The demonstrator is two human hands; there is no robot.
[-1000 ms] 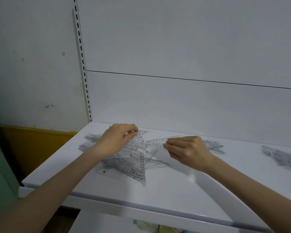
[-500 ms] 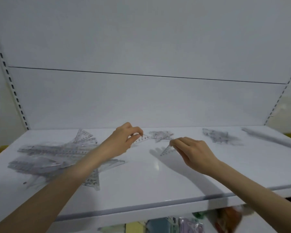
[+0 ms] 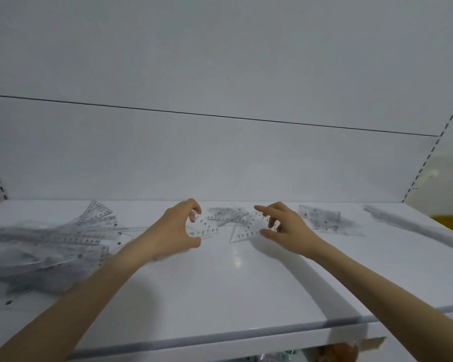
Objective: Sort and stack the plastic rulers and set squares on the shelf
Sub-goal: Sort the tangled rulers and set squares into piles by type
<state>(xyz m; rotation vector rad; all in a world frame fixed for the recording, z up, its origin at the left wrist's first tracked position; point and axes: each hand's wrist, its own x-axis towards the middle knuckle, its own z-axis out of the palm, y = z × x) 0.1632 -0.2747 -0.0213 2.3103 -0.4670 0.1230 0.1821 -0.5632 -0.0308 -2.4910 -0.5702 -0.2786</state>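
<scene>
My left hand [image 3: 177, 232] pinches a small clear set square [image 3: 204, 228] between thumb and curled fingers, just above the white shelf [image 3: 220, 288]. My right hand [image 3: 281, 227] holds a second small clear set square [image 3: 249, 229] by its right corner, thumb below and fingers on top. The two triangles hang side by side with a gap between them. A big jumble of clear rulers and set squares [image 3: 50, 244] lies at the left of the shelf. A small pile of set squares [image 3: 226, 215] lies behind my hands.
Another pile of clear set squares [image 3: 324, 220] sits at the right back, and long rulers [image 3: 413, 228] lie along the far right. The shelf's back panel [image 3: 220, 158] rises just behind. Slotted uprights [image 3: 426, 159] flank the shelf. The front edge [image 3: 220, 338] runs below my forearms.
The view has swung right, away from the big pile. Both hands have lifted small set squares off the shelf and carried them to the middle, drawing a little apart.
</scene>
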